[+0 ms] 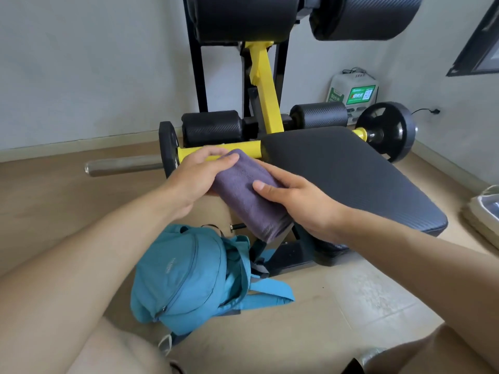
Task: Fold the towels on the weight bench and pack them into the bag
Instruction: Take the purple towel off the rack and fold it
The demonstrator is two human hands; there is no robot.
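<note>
Folded purple towel (249, 193): gripped at opposite ends by left hand (198, 175) and right hand (299, 201). Held above blue bag (189, 276), beside bench pad (348, 171).

Green-labelled white box (354, 93) by wall, w/ black weight plate (388, 130) just beside.

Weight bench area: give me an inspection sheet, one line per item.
Surface: black bench pad, bare where visible.
Job's things: folded purple-grey towel held off the pad's left edge; blue bag on the floor below, its opening not discernible.
Clutter: white-and-green box by the wall; pale bag at the right edge.
Grippers: left hand grips the towel's far end; right hand grips its near side.
Cables: black cord by the wall at right; wires on top of the box.
Surroundings: weight plate, yellow frame, foam rollers, tan floor.
</note>
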